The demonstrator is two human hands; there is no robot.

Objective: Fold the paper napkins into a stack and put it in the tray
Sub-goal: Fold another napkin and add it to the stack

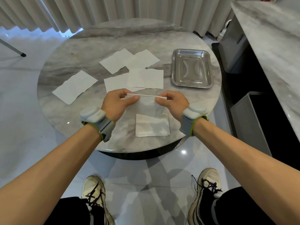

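Left hand (119, 103) and right hand (172, 101), each pinching an upper corner of one napkin (146, 103); top edge running left to right, sheet hanging toward the body. Directly beneath, closer in: folded stack (152, 125), near the counter (78, 51) rim. Probably just a short lowering onto it. Beyond, unfolded napkins (75, 86) scattered; tray (192, 69) forward-right, nearer the right hand, open path between.

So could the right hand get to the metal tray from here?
Probably yes: the tray lies on the table beyond the right hand, nothing between, though it pinches a napkin.
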